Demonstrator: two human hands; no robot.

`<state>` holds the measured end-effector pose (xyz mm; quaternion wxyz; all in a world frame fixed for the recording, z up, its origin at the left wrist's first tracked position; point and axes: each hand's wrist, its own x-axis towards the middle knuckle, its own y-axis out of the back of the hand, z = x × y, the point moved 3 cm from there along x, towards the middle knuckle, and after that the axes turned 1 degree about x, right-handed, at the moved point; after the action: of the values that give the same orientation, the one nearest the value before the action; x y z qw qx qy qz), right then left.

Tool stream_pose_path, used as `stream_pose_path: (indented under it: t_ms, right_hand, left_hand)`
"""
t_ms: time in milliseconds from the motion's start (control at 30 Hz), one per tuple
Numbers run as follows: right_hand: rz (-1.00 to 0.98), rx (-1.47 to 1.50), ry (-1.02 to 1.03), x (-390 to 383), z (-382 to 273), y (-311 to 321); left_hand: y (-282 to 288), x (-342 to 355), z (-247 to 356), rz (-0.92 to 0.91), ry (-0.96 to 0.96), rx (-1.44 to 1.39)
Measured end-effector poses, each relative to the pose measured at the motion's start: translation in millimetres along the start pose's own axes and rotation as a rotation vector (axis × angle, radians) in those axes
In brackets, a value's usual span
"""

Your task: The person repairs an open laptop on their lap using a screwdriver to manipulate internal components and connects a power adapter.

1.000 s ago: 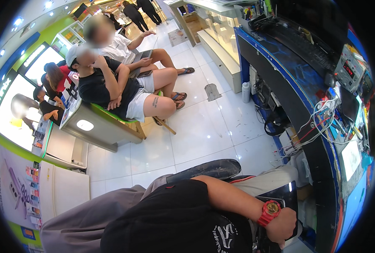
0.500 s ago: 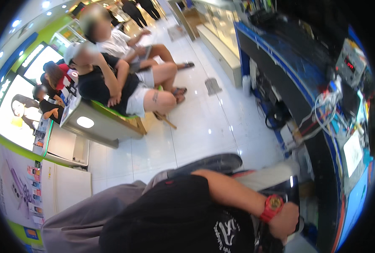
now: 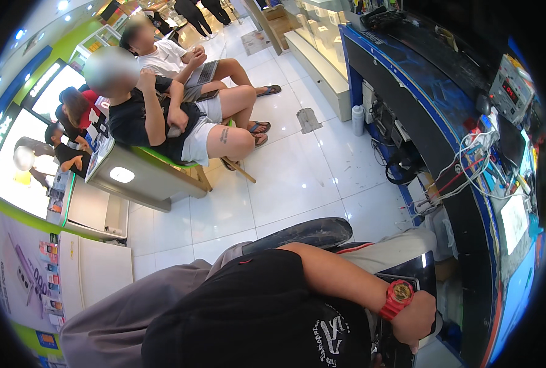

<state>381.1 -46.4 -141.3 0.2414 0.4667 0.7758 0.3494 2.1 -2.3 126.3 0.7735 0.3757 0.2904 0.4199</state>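
Note:
My left forearm reaches from a black short sleeve toward the lower right, with a red watch [image 3: 400, 295] on the wrist. Beyond the watch, my left hand [image 3: 415, 319] is closed, its fingers curled downward. What lies inside them is hidden, though a small dark edge shows beside the knuckles. A glossy black flat panel [image 3: 415, 265] lies just past the wrist, over my grey trouser leg [image 3: 402, 245]. My right hand is out of the picture.
At right, a blue-edged workbench [image 3: 408, 80] carries tangled cables [image 3: 478, 150] and a power supply unit [image 3: 512, 92]. A white bottle [image 3: 357, 119] stands on the tiled floor. Two seated people, one with a laptop [image 3: 203, 73], are by a counter [image 3: 138, 178]. A black armrest [image 3: 300, 236] is beside me.
My left arm and hand have hardly moved. The nearer seated person has shifted the arms and head, and the farther one has brought both hands together above the laptop.

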Motion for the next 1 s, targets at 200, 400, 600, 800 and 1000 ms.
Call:
stream_pose_path:
  t_ms: [200, 400, 600, 800, 1000]
  right_hand:
    - [0.003, -0.017, 0.038, -22.7, 23.5, 7.8]
    - [0.074, 1.046, -0.585, -22.7, -10.1, -30.6]
    - [-0.106, 0.176, -0.121, 39.6, -141.2, 36.4]
    - [-0.152, 0.085, -0.112, 26.5, -152.8, 57.9]
    - [-0.066, 0.183, 0.026, 19.2, -145.4, 48.7]
  left_hand:
    - [-3.9, -8.7, -1.3, 0.061, -0.064, 0.042]
    - [21.8, -20.1, 3.4, 0.007, -0.102, 0.011]
    - [31.9, -22.1, -15.4, 0.077, -0.232, 0.127]
    - [39.8, -13.7, 7.8, 0.003, -0.235, 0.143]
    - [35.5, -38.0, 11.0, -0.075, -0.167, 0.165]
